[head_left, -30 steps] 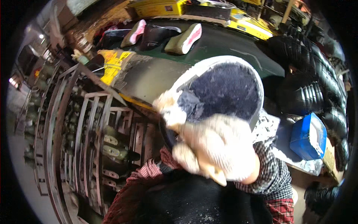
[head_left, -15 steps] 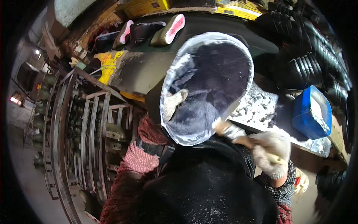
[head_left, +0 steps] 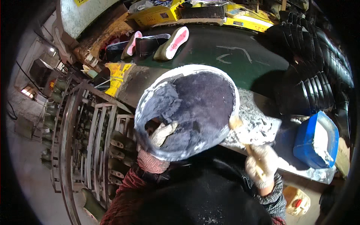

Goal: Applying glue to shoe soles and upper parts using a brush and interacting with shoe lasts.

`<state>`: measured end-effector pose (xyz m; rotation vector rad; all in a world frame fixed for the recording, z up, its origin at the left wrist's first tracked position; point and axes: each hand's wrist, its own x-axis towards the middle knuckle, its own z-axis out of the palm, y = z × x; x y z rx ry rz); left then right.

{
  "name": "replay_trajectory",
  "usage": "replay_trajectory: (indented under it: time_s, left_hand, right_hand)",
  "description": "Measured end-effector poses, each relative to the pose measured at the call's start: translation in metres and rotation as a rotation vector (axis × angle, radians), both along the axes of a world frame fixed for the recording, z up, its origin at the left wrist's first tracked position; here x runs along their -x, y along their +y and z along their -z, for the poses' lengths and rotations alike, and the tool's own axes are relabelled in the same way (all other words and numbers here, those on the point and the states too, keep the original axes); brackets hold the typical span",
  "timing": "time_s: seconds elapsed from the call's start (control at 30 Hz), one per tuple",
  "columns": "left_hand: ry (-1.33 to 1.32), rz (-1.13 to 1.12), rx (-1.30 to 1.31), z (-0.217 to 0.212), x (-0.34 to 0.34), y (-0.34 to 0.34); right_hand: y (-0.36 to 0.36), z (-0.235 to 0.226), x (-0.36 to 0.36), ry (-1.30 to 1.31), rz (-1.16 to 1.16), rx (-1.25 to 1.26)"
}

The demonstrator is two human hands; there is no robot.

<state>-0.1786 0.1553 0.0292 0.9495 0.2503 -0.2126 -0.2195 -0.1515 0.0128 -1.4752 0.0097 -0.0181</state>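
Note:
In front of my chest is a dark, fuzzy-lined oval piece (head_left: 206, 93), open toward me, its rim coated with white paste. My left hand (head_left: 164, 134), in a pale knit glove, holds it at the lower left; part of the hand shows through an opening and the rest is hidden behind the piece. In my gloved right hand (head_left: 261, 165) is a brush (head_left: 247, 149) with a light handle, gripped low. The brush's pale tip lies against the right part of the coated rim. A blue tub (head_left: 309, 144) of white paste stands to the right.
A paste-smeared board (head_left: 258, 125) lies under the tub. Pink-soled shoes (head_left: 175, 44) stand on the dark green bench (head_left: 210, 47). Black shiny pieces (head_left: 309, 88) are stacked at right. A metal rack (head_left: 67, 138) fills the left side. Below right sits a pale jug (head_left: 296, 200).
The oval piece has come down and left, turning with my left hand. The brush has moved up the rim's right side, and my right hand has shifted slightly left.

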Motion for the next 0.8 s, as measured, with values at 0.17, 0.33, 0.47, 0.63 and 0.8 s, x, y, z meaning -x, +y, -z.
replay_trajectory:
  time_s: [0.17, 0.33, 0.47, 0.63, 0.8]
  left_hand:
    - [0.028, -0.013, 0.211, 0.026, -0.107, -0.008]
    - [0.183, -0.040, 0.522, 0.060, -0.200, -0.005]
    - [-0.191, 0.039, 0.080, 0.013, -0.124, 0.015]
    - [0.058, -0.171, -1.708, -0.022, 0.048, 0.124]
    - [1.334, -0.637, -2.182, -0.067, 0.326, 0.245]
  right_hand:
    - [-0.015, 0.015, -0.017, -0.698, -0.019, 0.662]
    - [-0.014, 0.004, -0.010, -0.633, -0.020, 0.725]
    - [-0.009, 0.013, -0.002, -0.577, 0.053, 0.582]
    - [0.045, -0.003, 0.001, -0.551, -0.187, 0.464]
    - [0.078, 0.021, -0.005, -0.286, -0.453, 0.150]
